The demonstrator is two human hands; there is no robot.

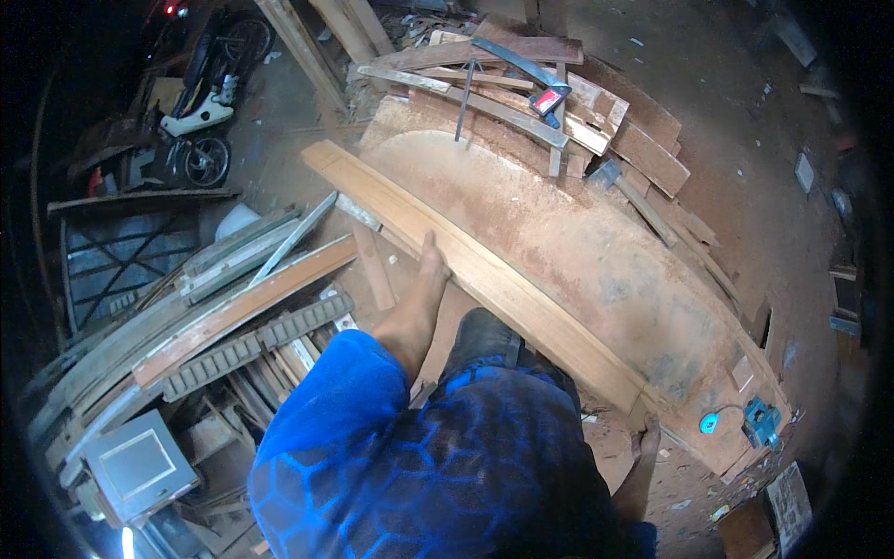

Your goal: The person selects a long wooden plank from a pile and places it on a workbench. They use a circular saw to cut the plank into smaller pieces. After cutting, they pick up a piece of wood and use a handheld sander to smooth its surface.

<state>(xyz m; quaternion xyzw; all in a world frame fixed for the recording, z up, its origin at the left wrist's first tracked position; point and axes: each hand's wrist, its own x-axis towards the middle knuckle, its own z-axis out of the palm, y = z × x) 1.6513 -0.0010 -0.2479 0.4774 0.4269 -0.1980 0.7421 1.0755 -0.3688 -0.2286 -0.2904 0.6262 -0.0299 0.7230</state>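
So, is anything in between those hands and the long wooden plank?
Nothing visible: the left hand holds the long plank by its near edge, and the right hand is up against its right end, fingers partly hidden.

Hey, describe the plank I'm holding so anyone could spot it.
Find the dusty workbench. Along its near edge, a long plank slants from upper left to lower right, left hand partway along, right hand at its lower end. Its clean golden face sets it apart from the dustier boards heaped beyond.
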